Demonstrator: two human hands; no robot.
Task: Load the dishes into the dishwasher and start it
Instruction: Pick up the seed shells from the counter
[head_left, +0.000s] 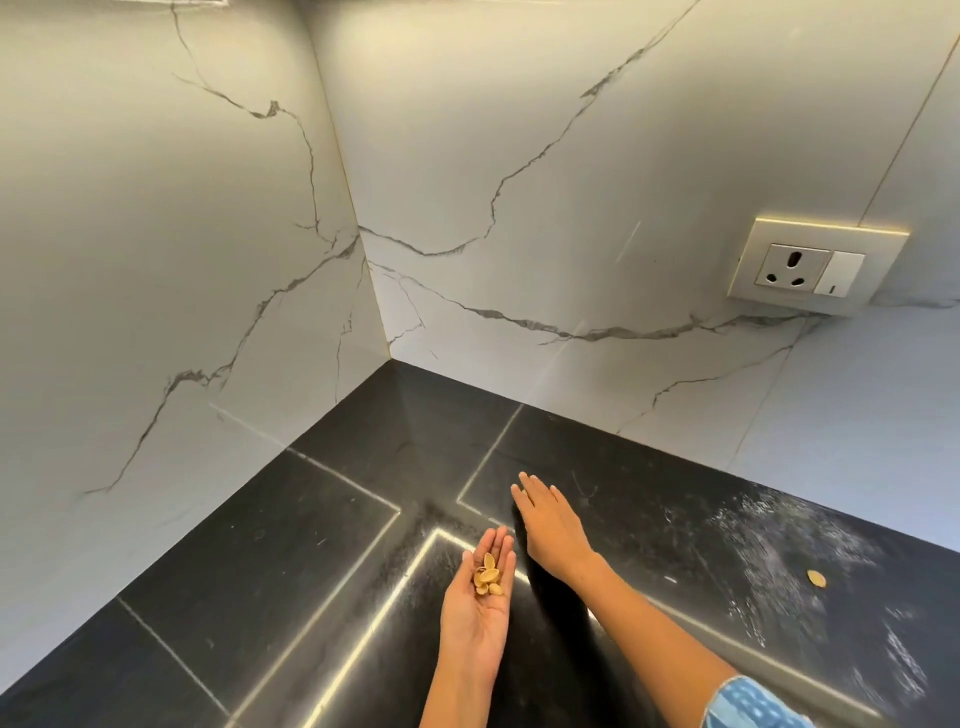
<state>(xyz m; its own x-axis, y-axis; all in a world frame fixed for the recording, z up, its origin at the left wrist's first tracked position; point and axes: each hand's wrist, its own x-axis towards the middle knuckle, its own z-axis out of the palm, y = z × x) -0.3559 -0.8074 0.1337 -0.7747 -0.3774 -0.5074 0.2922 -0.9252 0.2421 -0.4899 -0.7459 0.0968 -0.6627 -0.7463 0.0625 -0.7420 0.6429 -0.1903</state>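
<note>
One stray shell (816, 578) near wall socket (810, 267)

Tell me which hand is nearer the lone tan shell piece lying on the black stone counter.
Right. The right hand lies flat, left of the lone tan shell piece; the left hand, cupping more shells, is farther left.

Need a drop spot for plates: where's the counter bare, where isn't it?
Bare: the dark counter from the wall corner out to the left hand. Also the strip under the socket. Less free: the right hand mid-counter, the shells in the left palm, one shell in the white smears.
</note>
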